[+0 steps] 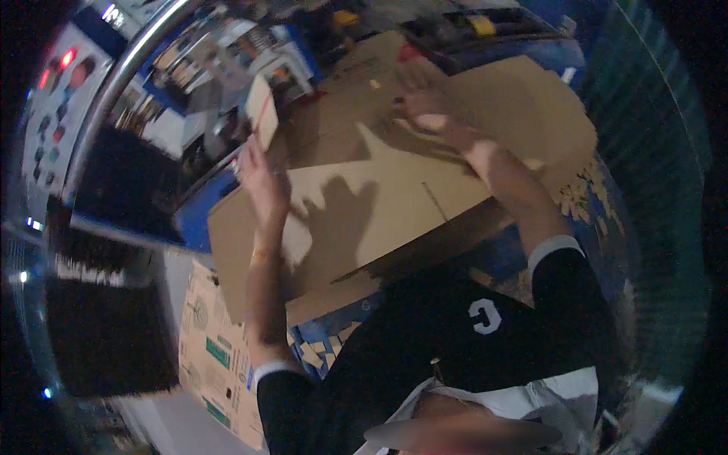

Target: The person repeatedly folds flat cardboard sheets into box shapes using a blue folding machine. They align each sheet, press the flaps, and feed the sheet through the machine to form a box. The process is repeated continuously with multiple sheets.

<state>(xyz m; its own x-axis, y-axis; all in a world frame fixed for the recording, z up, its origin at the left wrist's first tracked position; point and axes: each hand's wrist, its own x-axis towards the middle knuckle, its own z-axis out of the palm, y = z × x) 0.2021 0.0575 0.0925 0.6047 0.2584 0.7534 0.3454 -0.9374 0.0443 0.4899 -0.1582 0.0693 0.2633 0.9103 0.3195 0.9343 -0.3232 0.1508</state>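
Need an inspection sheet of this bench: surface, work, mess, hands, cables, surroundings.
Surface: blue table, largely covered.
Job's things: large cardboard; pale piece with a red line.
Clutter: small scraps at right, more near the body; printed cardboard lower left.
Left hand: at the pale piece's lower end, grip unclear.
Right hand: open over the large cardboard, contact unclear.
Cables: nothing seen.
Surroundings: panel with red lights; metal bar.

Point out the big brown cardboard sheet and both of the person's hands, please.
Cardboard sheet (398,208): head view, bare lit part of its face.
Left hand (266,184): head view, middle of the hand.
Right hand (427,101): head view, middle of the hand.
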